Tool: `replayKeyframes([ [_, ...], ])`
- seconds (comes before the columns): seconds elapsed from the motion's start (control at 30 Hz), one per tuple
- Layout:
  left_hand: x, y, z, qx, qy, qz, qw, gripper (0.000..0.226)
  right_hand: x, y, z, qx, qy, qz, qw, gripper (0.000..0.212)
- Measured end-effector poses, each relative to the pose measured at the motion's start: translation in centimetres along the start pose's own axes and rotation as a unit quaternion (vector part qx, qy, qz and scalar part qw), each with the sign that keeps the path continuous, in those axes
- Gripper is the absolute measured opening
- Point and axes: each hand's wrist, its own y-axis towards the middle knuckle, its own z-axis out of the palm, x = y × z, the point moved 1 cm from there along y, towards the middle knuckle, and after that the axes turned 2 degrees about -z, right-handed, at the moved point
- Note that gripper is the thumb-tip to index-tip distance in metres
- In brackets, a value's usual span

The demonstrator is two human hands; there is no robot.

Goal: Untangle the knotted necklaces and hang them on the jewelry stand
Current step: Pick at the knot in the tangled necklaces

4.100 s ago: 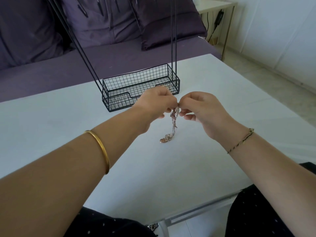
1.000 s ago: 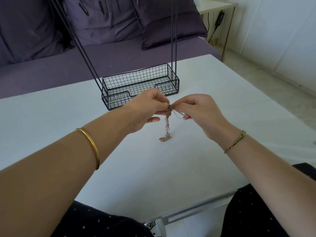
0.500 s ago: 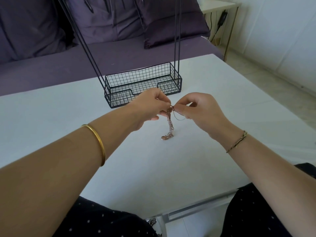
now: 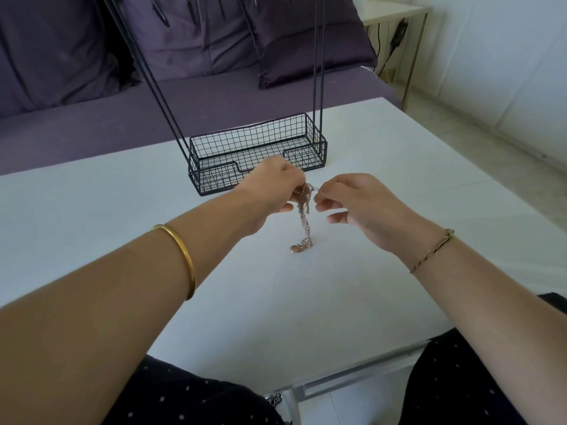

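Rose-gold and fine-linked, the knotted necklaces (image 4: 304,207) bunch into a small clump between the two hands. The left hand (image 4: 271,191) curls its fingers round the top of the clump and pinches it. The right hand (image 4: 359,207) nips one thin strand, drawn sideways out of the knot, between thumb and forefinger, with its other fingers loosely bent below.

From the clump the chains hang down as one narrow twist, and the small oval pendant (image 4: 295,248) at the bottom touches the white table top (image 4: 122,210). Such chain looks nearly weightless, limp and slippery. Its links are thin, so a hard tug would likely tighten the knot or snap a link. The best hold is probably right beside the knot, on a slack loop, not on the hanging tail.

A plain gold bangle (image 4: 181,259) circles the left forearm and a thin braided bracelet (image 4: 432,251) the right wrist. Just behind the hands stands the black wire jewelry stand (image 4: 211,180) with nothing hung on its visible part. Its rods run out of view at the top.
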Motion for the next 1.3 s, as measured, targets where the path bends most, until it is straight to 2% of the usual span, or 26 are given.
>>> replayKeyframes([
  [0.2, 0.20, -0.40, 0.00, 0.086, 0.021, -0.001, 0.996, 0.013, -0.13, 0.06, -0.09, -0.026, 0.109, 0.027, 0.993, 0.017],
  [0.33, 0.28, -0.30, -0.34, 0.066, 0.080, 0.022, 0.994, 0.014, -0.19, 0.04, 0.14, -0.042, 0.153, 0.031, 0.987, 0.016],
  [0.43, 0.52, -0.28, -0.35, 0.048, 0.080, 0.022, 0.995, 0.012, -0.12, -0.01, 0.17, -0.037, 0.174, 0.038, 0.983, 0.017],
  [0.53, 0.59, -0.13, -0.35, 0.037, 0.051, 0.014, 0.998, 0.014, -0.16, -0.04, 0.10, -0.036, 0.143, 0.023, 0.989, 0.021],
  [0.63, 0.42, 0.02, -0.29, 0.045, 0.012, 0.005, 0.999, 0.017, -0.21, -0.12, 0.10, -0.041, 0.048, -0.018, 0.998, 0.021],
  [0.83, 0.49, 0.11, 0.04, 0.060, -0.016, -0.015, 0.998, 0.017, -0.19, -0.41, 0.09, -0.079, -0.034, -0.095, 0.992, 0.028],
  [0.93, 0.55, 0.18, 0.02, 0.059, -0.017, -0.018, 0.998, 0.019, -0.07, -0.52, 0.12, -0.082, -0.039, -0.097, 0.991, 0.028],
  [1.07, 0.60, 0.09, -0.20, 0.049, -0.023, -0.019, 0.998, 0.020, 0.09, -0.59, 0.30, -0.072, -0.024, -0.078, 0.994, 0.013],
  [1.3, 0.74, 0.06, -0.20, 0.020, 0.001, -0.005, 1.000, 0.018, -0.23, -0.58, 0.24, -0.065, -0.064, -0.072, 0.993, 0.005],
])
